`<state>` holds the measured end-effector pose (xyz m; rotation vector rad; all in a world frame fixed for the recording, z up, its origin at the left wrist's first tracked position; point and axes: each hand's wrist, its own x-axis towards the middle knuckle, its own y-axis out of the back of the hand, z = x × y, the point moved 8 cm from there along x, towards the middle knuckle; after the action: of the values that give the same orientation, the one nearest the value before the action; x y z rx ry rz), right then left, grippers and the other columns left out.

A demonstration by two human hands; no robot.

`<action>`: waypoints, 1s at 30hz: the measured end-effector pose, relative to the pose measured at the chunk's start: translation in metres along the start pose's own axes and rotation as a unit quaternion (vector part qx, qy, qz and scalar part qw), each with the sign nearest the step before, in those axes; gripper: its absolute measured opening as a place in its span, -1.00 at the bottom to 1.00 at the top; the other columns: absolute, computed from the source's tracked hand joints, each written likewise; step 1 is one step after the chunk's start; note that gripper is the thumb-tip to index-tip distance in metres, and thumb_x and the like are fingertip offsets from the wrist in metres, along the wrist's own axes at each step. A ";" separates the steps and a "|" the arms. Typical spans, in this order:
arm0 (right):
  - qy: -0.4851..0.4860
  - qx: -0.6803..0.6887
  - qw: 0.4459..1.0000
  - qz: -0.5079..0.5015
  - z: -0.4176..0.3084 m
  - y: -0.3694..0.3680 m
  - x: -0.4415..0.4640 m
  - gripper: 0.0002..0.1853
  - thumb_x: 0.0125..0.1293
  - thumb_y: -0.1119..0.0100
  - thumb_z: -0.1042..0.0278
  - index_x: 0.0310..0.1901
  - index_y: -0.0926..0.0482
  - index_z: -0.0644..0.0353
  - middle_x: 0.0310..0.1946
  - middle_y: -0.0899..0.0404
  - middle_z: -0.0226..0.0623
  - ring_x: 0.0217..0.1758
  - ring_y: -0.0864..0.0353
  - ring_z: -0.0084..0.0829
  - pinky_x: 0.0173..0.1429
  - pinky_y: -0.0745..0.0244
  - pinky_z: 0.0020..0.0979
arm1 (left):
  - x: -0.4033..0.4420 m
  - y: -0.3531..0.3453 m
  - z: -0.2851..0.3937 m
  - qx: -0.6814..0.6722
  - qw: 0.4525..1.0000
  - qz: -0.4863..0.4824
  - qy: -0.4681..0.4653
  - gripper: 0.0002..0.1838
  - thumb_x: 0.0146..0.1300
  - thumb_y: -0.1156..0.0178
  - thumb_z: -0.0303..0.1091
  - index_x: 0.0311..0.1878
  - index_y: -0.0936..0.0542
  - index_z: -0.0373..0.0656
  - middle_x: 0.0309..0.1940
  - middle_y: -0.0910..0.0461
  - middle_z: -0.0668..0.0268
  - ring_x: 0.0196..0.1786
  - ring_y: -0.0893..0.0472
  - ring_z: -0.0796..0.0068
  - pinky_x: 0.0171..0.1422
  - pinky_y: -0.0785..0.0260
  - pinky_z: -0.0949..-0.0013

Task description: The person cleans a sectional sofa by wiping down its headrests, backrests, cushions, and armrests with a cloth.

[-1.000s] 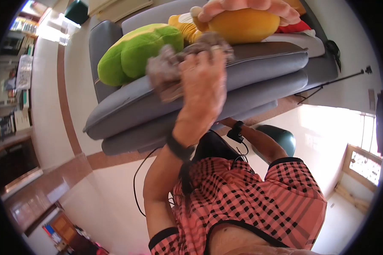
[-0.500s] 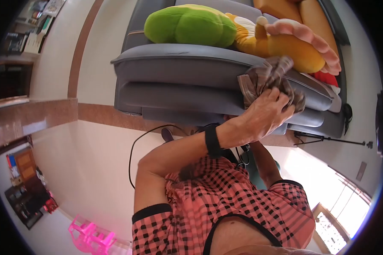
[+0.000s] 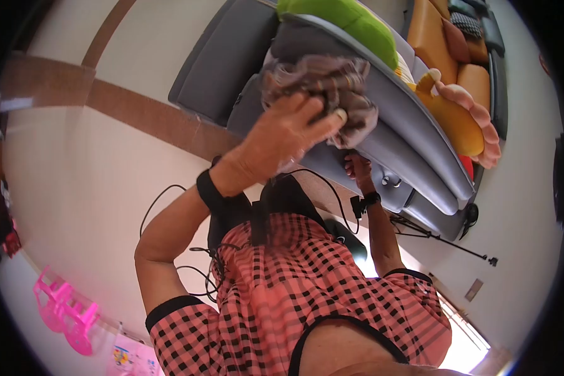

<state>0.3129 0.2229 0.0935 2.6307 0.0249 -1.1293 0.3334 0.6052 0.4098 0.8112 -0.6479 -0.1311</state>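
Observation:
A crumpled brown-grey checked cloth is bunched in my left hand. My fingers and thumb press it against the front of the grey sofa, near its left end. Slight blur runs over the cloth and fingers. Lower and to the right, my right hand is beside the sofa's lower front, with its fingers loosely bent and nothing visible in them. Whether it touches the sofa I cannot tell. Each wrist has a black band. On the seat lie a green plush cushion and a yellow plush toy with a pink edge.
Black cables hang around my waist and legs. A black tripod lies near the sofa's right end. Orange sofa seats stand behind. Pink plastic chairs are at the lower left.
My left hand has moved left along the sofa with the cloth. The view has turned, so the sofa now slants. My right hand, mostly hidden before, has come into sight.

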 end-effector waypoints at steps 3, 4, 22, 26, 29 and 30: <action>-0.007 -0.012 1.000 0.014 0.002 0.002 0.001 -0.70 0.38 -0.14 0.10 -0.23 -0.65 0.20 -0.59 -0.56 -0.36 -0.69 -0.45 -0.59 -0.70 -0.21 -0.58 | -0.040 0.024 -0.046 0.056 0.994 0.054 0.082 -0.50 0.12 -0.17 -0.53 0.20 -0.47 -0.19 -0.01 -0.46 0.09 0.03 -0.45 -0.02 0.15 -0.40 0.14; -0.003 0.018 1.000 0.002 0.002 -0.002 0.001 -0.71 0.38 -0.14 0.12 -0.23 -0.65 0.19 -0.58 -0.56 -0.38 -0.68 -0.45 -0.59 -0.69 -0.21 -0.58 | -0.061 0.030 -0.065 0.074 0.986 0.099 0.109 -0.50 0.14 -0.14 -0.55 0.22 -0.44 -0.23 0.00 -0.47 0.04 0.03 -0.45 -0.08 0.15 -0.41 0.15; 0.469 -0.408 0.778 -0.087 -0.196 -0.300 -0.058 -0.79 0.35 -0.14 0.29 -0.43 -0.47 0.16 -0.59 -0.49 -0.17 -0.54 -0.52 -0.13 -0.46 -0.38 -0.33 | -0.342 0.011 -0.263 -0.088 0.731 0.388 0.555 -0.56 0.19 -0.10 -0.33 0.10 -0.49 -0.37 -0.11 -0.60 -0.02 -0.11 -0.58 0.23 0.02 -0.43 0.19; 0.524 -0.410 0.744 -0.065 -0.194 -0.303 -0.055 -0.83 0.33 -0.17 0.30 -0.43 -0.51 0.07 -0.61 -0.51 -0.24 -0.57 -0.52 -0.14 -0.46 -0.39 -0.34 | -0.267 0.018 -0.304 0.061 0.792 0.357 0.491 -0.54 0.18 -0.14 -0.37 0.18 -0.47 -0.25 -0.04 -0.55 -0.11 0.00 -0.56 -0.06 0.12 -0.41 0.04; 0.496 -0.362 0.786 -0.071 -0.188 -0.293 -0.050 -0.86 0.32 -0.18 0.31 -0.42 -0.52 0.04 -0.63 -0.48 -0.30 -0.62 -0.49 -0.29 -0.47 -0.39 -0.38 | -0.246 -0.023 -0.314 0.095 0.825 0.319 0.456 -0.52 0.14 -0.20 -0.42 0.18 -0.47 -0.17 -0.09 -0.51 -0.05 -0.02 -0.53 -0.10 0.11 -0.41 0.01; 0.502 -0.370 0.779 -0.067 -0.187 -0.302 -0.049 -0.86 0.32 -0.18 0.32 -0.42 -0.51 0.05 -0.64 -0.46 -0.31 -0.63 -0.47 -0.35 -0.48 -0.38 -0.40 | -0.250 -0.041 -0.317 0.097 0.825 0.287 0.477 -0.51 0.12 -0.22 -0.44 0.18 -0.47 -0.15 -0.09 -0.49 -0.03 -0.04 -0.53 -0.10 0.10 -0.41 0.00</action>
<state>0.3734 0.5659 0.1771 2.1435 0.7078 0.3677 0.3240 0.8640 0.0978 0.7273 0.0853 0.8691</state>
